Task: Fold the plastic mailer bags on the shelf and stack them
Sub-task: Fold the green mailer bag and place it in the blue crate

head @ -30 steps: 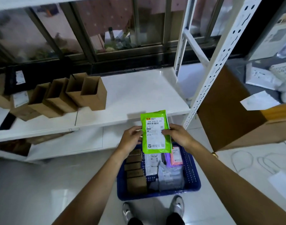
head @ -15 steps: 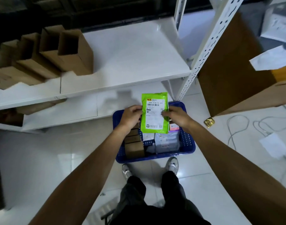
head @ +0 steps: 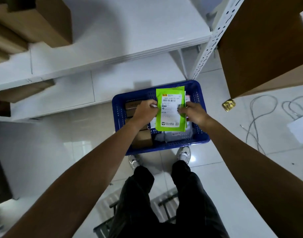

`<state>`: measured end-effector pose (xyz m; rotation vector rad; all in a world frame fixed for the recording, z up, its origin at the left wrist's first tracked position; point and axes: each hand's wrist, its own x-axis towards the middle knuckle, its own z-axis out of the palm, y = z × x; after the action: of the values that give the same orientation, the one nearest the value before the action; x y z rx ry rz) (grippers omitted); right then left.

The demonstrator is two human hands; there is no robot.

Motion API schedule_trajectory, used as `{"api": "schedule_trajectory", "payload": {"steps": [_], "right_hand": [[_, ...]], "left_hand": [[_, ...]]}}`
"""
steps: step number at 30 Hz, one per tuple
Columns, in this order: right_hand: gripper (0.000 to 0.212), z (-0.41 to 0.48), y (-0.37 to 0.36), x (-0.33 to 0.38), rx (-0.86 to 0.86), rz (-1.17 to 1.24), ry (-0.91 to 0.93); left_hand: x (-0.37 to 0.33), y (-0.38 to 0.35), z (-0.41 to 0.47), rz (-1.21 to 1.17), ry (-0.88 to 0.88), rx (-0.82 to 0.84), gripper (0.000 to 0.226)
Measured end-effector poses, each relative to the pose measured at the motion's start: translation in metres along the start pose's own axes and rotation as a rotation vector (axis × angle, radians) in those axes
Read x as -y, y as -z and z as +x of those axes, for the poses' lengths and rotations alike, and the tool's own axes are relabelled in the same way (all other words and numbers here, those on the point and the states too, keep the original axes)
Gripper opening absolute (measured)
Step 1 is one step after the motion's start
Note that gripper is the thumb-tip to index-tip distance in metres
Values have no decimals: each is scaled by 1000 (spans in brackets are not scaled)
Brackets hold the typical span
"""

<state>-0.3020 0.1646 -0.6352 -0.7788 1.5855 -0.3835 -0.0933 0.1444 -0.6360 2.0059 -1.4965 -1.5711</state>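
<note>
A green plastic mailer bag with a white shipping label hangs upright over the blue basket on the floor. My left hand pinches its left edge and my right hand pinches its right edge, both at mid height. Inside the basket lie more white and grey mailer bags on the right and several small brown boxes on the left, partly hidden by my hands. The white shelf runs across the top of the view.
Open cardboard boxes stand on the shelf's left part. A lower shelf board lies behind the basket. A perforated white upright and a large brown carton stand at right. Cables and a gold packet lie on the floor tiles.
The view has tilted down, so the shelf has slid toward the top edge. The green bag, held by both hands, has come lower and now hangs over the basket.
</note>
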Motion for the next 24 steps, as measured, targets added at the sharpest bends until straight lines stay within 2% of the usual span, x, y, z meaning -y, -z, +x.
{"api": "schedule_trajectory", "payload": {"steps": [6,11,17,24], "right_hand": [[24,55,4,-40,-9,26,11],[20,104,4,-77,-32,50,45],[19,159,-5,-126,-72,149,19],[18,222,-5,-162,-87,92,18]], "left_hand": [[23,-34,44,17,-16,63,4],[67,-70,93,11,-40,72,29],[119,-113,153,-41,23,27,12],[151,-148,206,-70,52,7,18]]}}
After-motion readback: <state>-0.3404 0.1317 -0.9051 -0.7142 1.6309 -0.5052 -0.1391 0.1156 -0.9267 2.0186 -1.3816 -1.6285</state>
